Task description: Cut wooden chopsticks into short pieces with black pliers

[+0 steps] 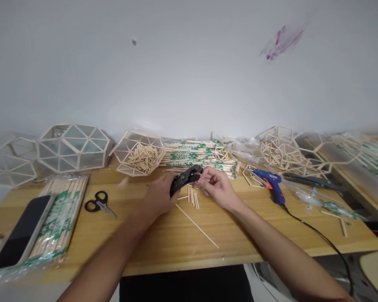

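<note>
My left hand (161,191) is wrapped round a black hand cutter (185,178), whose curved jaws point to the right. At those jaws, my right hand (216,186) has its fingers pinched together. Whatever sits between these fingertips is too small to make out. Several short cut wooden sticks (192,198) lie on the table just below the cutter. One long thin stick (198,226) slants across the wood nearer to me, its upper end close to my left hand.
At the back, a lattice bowl (122,167) holds many short sticks, beside bagged chopsticks (195,156). Stick lattice frames (72,147) stand left. Scissors (100,204) and a phone (22,233) on a chopstick pack lie left. A blue glue gun (273,184) with its cord lies right.
</note>
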`<state>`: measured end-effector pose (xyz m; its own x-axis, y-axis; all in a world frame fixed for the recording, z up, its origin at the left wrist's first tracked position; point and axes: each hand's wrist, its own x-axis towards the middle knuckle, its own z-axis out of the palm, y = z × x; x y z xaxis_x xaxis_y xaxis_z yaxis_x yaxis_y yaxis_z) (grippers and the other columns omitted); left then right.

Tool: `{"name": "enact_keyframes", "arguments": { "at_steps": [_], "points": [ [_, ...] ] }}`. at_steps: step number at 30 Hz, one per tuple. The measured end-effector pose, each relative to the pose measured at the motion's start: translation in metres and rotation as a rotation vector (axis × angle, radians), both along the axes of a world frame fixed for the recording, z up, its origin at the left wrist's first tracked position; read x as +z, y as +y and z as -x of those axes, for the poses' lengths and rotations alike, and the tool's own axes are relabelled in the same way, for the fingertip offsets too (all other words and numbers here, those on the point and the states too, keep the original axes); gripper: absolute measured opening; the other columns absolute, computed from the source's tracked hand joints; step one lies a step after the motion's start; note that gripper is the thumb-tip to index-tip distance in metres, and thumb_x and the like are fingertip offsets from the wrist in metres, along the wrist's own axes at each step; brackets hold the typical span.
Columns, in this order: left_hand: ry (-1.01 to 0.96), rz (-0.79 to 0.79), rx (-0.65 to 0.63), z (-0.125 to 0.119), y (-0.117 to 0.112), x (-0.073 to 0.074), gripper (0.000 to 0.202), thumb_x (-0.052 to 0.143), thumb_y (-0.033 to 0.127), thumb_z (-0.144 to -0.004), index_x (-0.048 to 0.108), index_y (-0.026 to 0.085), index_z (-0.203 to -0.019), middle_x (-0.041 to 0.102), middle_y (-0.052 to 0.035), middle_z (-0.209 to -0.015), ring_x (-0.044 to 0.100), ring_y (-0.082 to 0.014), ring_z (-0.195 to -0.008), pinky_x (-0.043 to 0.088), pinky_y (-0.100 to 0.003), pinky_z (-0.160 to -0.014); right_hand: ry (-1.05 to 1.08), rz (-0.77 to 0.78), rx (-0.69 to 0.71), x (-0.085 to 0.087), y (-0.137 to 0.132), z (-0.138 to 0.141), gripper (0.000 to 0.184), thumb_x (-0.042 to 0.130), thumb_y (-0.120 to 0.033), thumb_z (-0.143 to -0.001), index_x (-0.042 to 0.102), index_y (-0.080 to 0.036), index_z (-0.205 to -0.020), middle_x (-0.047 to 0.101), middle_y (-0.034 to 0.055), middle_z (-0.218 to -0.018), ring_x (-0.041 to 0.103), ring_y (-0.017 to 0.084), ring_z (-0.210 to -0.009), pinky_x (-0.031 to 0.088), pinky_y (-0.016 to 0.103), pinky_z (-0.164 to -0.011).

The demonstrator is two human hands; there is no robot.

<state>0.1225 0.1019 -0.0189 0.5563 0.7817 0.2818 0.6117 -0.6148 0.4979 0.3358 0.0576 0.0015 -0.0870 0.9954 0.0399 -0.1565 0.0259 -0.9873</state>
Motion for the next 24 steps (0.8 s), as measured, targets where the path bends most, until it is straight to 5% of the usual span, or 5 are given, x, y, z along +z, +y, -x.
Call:
{"name": "enact_keyframes", "arguments": {
  "at_steps": [24],
  "points": [
    [-0.072, 0.058, -0.050, -0.0009, -0.0012, 0.0002, 0.034, 0.059, 0.017, -0.084, 0.059, 0.018, -0.118, 0.072, -0.0099, -0.108, 0.068, -0.0241, -0.094, 0.054, -0.038, -0.084, 0.004, -0.031, 0.093, -0.0027, 0.0010, -0.0032, 0.040, 0.074, -0.054, -0.086, 0.057, -0.019, -0.078, 0.072, 0.0027, -0.069, 0.037, 0.006, -0.040, 0.025, 0.021, -0.040]
  ]
}}
